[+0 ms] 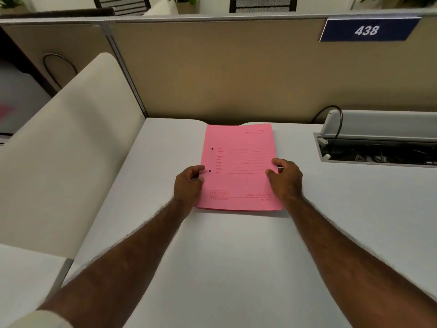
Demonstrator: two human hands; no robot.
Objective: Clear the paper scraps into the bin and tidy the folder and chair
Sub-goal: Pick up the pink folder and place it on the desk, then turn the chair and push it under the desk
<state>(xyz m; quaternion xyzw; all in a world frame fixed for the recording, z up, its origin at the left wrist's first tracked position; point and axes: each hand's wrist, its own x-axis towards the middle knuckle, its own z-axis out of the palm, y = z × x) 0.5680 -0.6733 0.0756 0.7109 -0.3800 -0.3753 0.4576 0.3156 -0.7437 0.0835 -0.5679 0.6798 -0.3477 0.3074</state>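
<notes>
A pink folder lies closed and flat on the white desk, its top edge near the back partition. My left hand grips the folder's left edge beside the two punched holes. On the opposite edge, my right hand holds the folder with the thumb on the cover. No paper scraps, bin or chair at this desk are in view.
A beige partition with a blue "438" sign closes the back. A cream side divider stands on the left. An open cable tray with wires sits at the right rear of the desk.
</notes>
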